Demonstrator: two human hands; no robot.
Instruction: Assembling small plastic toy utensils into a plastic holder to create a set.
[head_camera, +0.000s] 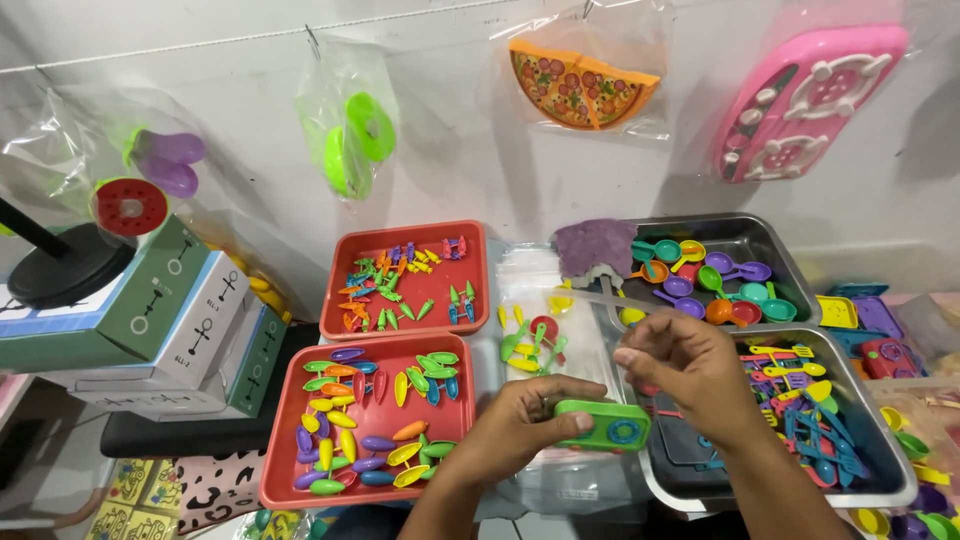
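Here, left hand (520, 425) clamps a green toy (603, 424) over a clear bag (545, 340) | right hand (690, 365) pinches fingers together, its catch too small to tell | steel tray (880, 440) cut off by wrist.

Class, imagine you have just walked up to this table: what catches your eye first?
First, the left hand holding a green toy camera at the centre front, the right hand just above it. Then the two red trays of small bright plastic pieces on the left, and the pink toy stove hanging top right.
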